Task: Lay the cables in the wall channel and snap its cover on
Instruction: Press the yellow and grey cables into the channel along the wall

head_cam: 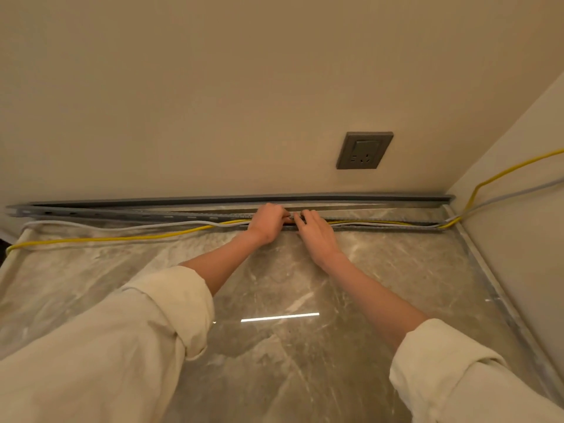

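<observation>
A long grey channel [91,214] lies on the marble floor along the foot of the wall. A second grey strip, the cover [366,197], rests behind it against the wall. A yellow cable [106,239] and a grey cable [122,226] run from the left across the floor into the channel near the middle, lie inside it on the right [381,222], and rise up the right wall. My left hand [268,222] and my right hand [316,235] meet at the channel's middle, fingers pinched on the cables and the channel's edge.
A grey wall socket [364,150] sits above the channel, right of my hands. The right wall meets the floor along a pale edge strip [500,288]. A glossy marble floor [274,346] stretches toward me, with a dark gap at the far left edge.
</observation>
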The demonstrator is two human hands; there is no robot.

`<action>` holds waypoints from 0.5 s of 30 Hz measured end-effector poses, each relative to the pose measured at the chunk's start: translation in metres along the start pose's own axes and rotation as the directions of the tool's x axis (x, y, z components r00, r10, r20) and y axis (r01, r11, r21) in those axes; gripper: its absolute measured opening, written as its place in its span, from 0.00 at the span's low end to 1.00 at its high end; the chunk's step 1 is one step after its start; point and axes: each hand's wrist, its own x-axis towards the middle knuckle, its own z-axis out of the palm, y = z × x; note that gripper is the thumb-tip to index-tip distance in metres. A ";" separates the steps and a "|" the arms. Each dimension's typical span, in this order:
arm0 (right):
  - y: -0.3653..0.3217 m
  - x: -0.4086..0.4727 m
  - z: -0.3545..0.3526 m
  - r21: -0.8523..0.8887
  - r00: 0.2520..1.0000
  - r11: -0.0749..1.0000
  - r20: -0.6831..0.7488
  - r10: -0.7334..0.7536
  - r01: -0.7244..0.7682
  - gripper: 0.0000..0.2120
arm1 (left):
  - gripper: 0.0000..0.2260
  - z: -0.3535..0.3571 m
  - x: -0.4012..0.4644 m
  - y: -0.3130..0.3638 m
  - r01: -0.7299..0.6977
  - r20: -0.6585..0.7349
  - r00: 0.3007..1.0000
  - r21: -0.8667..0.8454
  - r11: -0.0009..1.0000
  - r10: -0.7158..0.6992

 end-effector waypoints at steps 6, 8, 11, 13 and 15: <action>-0.010 0.011 -0.004 -0.024 1.000 0.999 0.015 0.026 -0.026 0.14 | 0.10 -0.008 -0.011 -0.011 -0.083 -0.055 0.995 -0.002 0.997 0.083; -0.010 0.011 -0.003 -0.047 1.000 0.999 0.017 0.024 -0.023 0.14 | 0.11 -0.016 -0.022 -0.028 -0.102 -0.068 0.993 0.000 0.995 0.102; -0.009 0.010 -0.002 -0.059 1.000 0.998 0.014 0.024 -0.023 0.16 | 0.15 -0.031 -0.047 -0.068 -0.100 -0.055 0.993 0.067 0.993 0.104; -0.008 0.009 0.000 -0.073 1.000 0.997 0.014 0.018 -0.017 0.17 | 0.16 -0.042 -0.064 -0.097 -0.093 -0.076 0.992 0.135 0.986 0.104; -0.008 0.009 0.000 -0.089 1.000 0.996 0.011 0.016 -0.015 0.17 | 0.16 -0.054 -0.078 -0.122 -0.085 -0.108 0.988 0.182 0.980 0.106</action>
